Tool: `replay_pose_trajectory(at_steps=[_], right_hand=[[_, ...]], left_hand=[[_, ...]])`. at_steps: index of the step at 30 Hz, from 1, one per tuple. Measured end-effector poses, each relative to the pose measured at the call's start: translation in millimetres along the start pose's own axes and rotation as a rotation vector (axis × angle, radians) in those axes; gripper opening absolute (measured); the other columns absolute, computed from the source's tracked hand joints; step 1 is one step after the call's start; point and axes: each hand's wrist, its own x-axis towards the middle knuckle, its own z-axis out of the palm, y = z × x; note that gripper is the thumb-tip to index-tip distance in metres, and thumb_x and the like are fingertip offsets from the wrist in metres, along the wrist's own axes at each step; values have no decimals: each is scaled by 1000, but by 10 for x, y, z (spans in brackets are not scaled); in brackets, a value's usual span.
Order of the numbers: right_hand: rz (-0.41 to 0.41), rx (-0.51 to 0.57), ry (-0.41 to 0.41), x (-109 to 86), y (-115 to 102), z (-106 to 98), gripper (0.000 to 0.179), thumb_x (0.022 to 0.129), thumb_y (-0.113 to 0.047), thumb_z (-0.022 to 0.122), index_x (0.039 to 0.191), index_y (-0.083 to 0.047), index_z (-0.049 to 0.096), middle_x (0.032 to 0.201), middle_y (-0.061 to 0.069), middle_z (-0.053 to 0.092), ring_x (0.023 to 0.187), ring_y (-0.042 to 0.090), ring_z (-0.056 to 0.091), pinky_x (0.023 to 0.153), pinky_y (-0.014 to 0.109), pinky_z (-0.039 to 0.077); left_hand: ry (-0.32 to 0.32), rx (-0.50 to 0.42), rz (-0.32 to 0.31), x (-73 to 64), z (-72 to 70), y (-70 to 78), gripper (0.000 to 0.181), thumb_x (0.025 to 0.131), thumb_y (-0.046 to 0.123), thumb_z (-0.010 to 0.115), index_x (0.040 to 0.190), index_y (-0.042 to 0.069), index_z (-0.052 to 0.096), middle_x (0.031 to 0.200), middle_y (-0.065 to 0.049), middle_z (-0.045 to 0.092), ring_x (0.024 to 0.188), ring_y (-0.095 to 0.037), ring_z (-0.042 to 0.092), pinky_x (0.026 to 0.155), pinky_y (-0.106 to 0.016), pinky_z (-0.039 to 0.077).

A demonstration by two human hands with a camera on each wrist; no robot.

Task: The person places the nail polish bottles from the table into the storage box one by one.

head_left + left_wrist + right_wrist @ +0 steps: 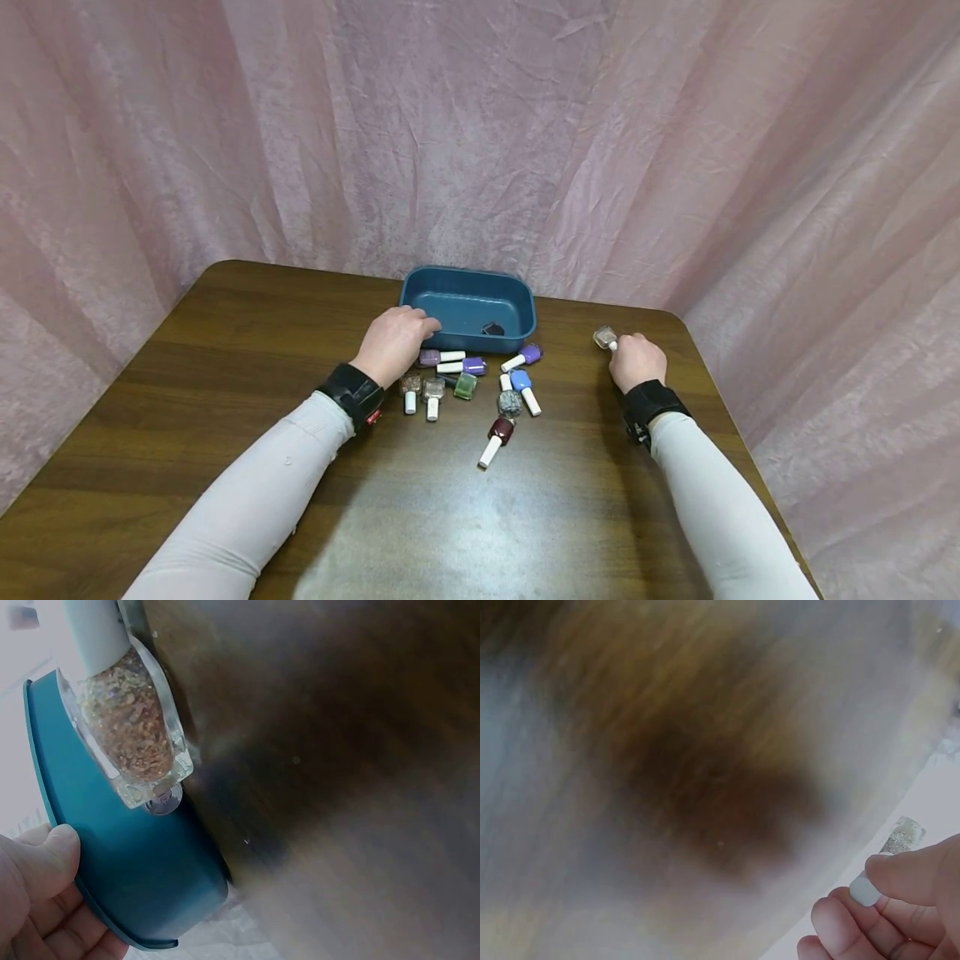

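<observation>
My left hand (393, 343) holds the near-left rim of a teal plastic bin (480, 342). In the left wrist view its thumb (64, 844) presses the wall from one side, with the fingers curled on the other. Off to the right, my right hand (639, 362) pinches a nail polish bottle (604, 337) by its white cap (865, 889). That bottle looks clear with glitter. One dark bottle (492, 329) lies inside the bin. Close to the left wrist is a copper-glitter nail polish bottle (127, 724).
Several nail polish bottles lie in front of the bin, among them a green one (465, 386), a blue one (521, 381), a purple one (531, 353) and a dark red one (502, 429). Pink curtains (465, 133) hang behind the wooden table (300, 292).
</observation>
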Motion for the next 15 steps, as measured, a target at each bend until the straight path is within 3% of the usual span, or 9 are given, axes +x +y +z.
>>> replay_pose_trajectory(at_steps=[15], right_hand=[[-96,41,68,-71,-318,-206,10,95,-2,72,89,5,74,83,21,66,76,46,69,66,62,58]], left_hand=[[-24,-6,-20,6,-5,12,31,105,-7,66,124,10,83,111,-9,80,105,-29,74,104,-45,59]])
